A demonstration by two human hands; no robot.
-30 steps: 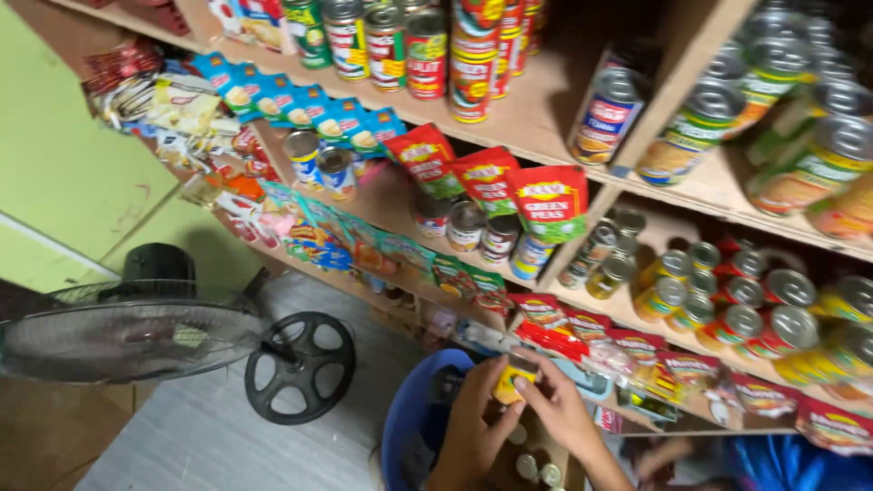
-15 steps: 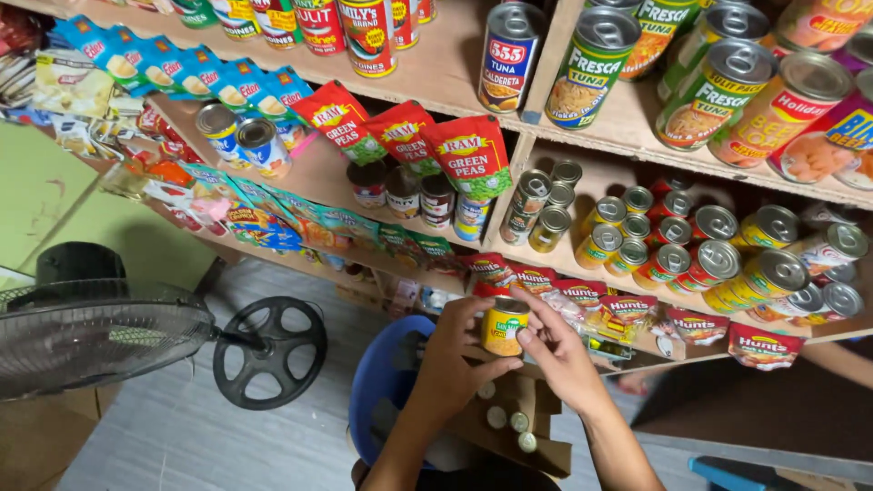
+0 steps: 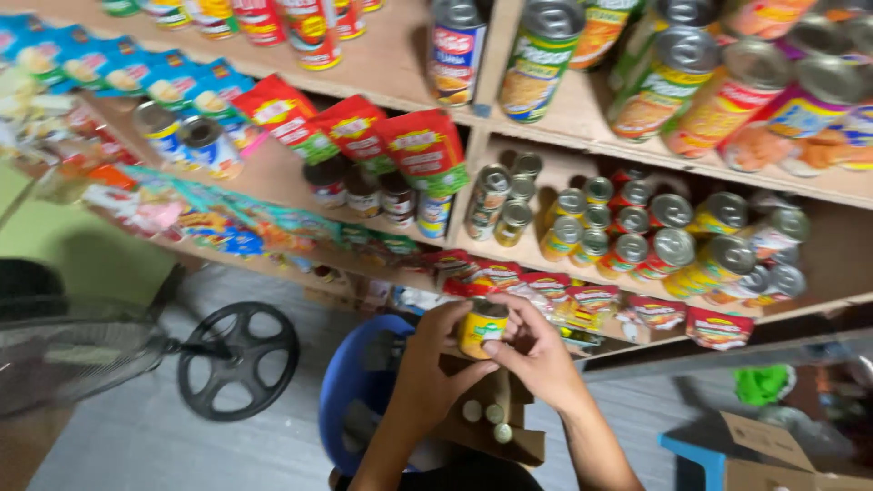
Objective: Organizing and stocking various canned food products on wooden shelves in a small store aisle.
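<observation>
Far left of my view stand a floor fan (image 3: 64, 355) and its black wheel-shaped base (image 3: 238, 360). At centre, above a blue bucket (image 3: 350, 391) and an open cardboard box (image 3: 496, 427), my left hand (image 3: 435, 368) and right hand (image 3: 536, 350) meet, fingers of both closed around a small yellow can (image 3: 482, 327). I judge it rigid, fairly heavy, smooth-sided; best held around its wall. Right, wooden shelves (image 3: 546, 136) carry more cans.

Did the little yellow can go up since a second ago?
Yes. Both hands lifted the yellow can from low over the cardboard box toward the shelf edge with red packets; the camera also moved.
</observation>
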